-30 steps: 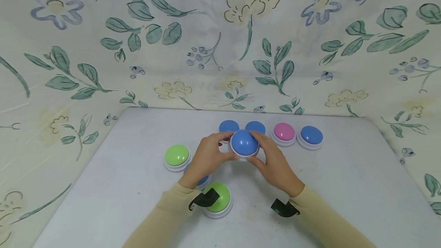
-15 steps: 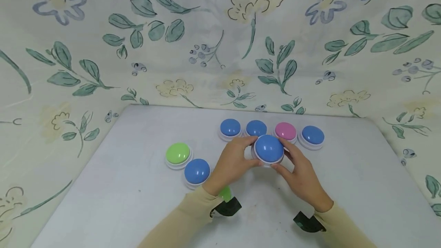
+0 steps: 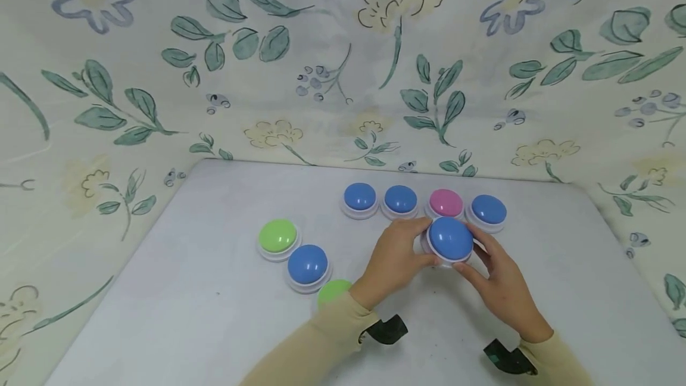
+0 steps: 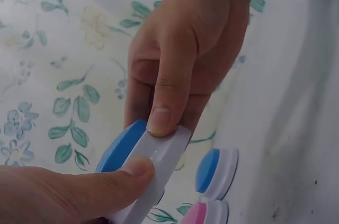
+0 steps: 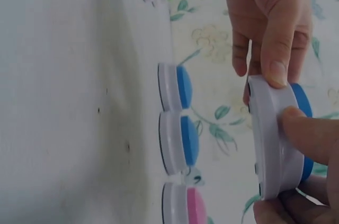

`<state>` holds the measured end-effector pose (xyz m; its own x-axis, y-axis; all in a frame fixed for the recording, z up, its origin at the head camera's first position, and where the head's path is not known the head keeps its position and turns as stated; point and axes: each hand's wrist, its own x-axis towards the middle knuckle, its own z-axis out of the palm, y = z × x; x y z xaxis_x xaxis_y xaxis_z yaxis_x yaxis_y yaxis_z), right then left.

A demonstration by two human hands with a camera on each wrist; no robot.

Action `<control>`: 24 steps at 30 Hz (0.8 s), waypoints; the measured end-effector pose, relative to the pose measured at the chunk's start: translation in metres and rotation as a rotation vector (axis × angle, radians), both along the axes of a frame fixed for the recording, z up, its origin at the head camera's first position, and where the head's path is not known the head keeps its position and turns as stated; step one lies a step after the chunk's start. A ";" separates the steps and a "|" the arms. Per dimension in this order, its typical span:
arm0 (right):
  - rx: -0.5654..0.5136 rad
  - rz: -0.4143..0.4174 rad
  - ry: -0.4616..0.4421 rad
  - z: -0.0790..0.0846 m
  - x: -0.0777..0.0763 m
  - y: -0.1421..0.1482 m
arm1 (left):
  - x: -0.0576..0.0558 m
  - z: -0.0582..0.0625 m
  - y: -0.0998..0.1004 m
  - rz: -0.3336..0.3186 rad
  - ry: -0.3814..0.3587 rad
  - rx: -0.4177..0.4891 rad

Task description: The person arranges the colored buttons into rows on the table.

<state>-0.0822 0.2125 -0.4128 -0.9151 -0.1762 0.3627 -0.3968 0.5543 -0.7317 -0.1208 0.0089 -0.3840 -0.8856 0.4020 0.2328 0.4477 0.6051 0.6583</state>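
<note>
Both hands grip one blue domed push button [image 3: 451,239] by its white base, holding it above the table as both wrist views show. My left hand [image 3: 393,258] pinches the base's left side, thumb in front. On the opposite side my right hand [image 3: 501,285] holds it with thumb and fingers. Behind it a row stands on the table: a blue button [image 3: 359,196], another blue button [image 3: 401,199], a pink button [image 3: 446,202] and a blue button [image 3: 488,209] at the right. The held button partly covers the pink one's base.
On the left of the white table [image 3: 214,326] stand a green button [image 3: 277,236], a blue button [image 3: 308,264] and another green button [image 3: 333,292], partly hidden by the left sleeve. A flowered cloth [image 3: 321,34] hangs behind the table and along its sides.
Both hands have carried the blue button to the right, from in front of the row's two left blue buttons to in front of the pink one. The resting buttons keep their places.
</note>
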 end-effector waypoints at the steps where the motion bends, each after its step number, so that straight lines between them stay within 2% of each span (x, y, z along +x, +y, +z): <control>1: -0.008 0.002 -0.006 -0.001 0.000 0.003 | 0.000 0.000 0.004 0.008 0.000 -0.008; 8: -0.004 -0.012 -0.045 -0.005 -0.001 0.026 | 0.002 -0.004 0.029 0.055 -0.014 -0.042; 17: -0.014 -0.038 -0.055 -0.016 0.001 0.050 | 0.003 -0.017 0.056 0.071 0.038 -0.053; 24: -0.110 0.021 -0.028 -0.026 -0.001 0.064 | 0.005 -0.028 0.072 0.091 0.050 -0.039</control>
<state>-0.0830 0.2764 -0.4389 -0.9217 -0.1555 0.3553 -0.3858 0.4616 -0.7988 -0.1158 0.0811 -0.4119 -0.9067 0.3298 0.2629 0.4210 0.6695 0.6120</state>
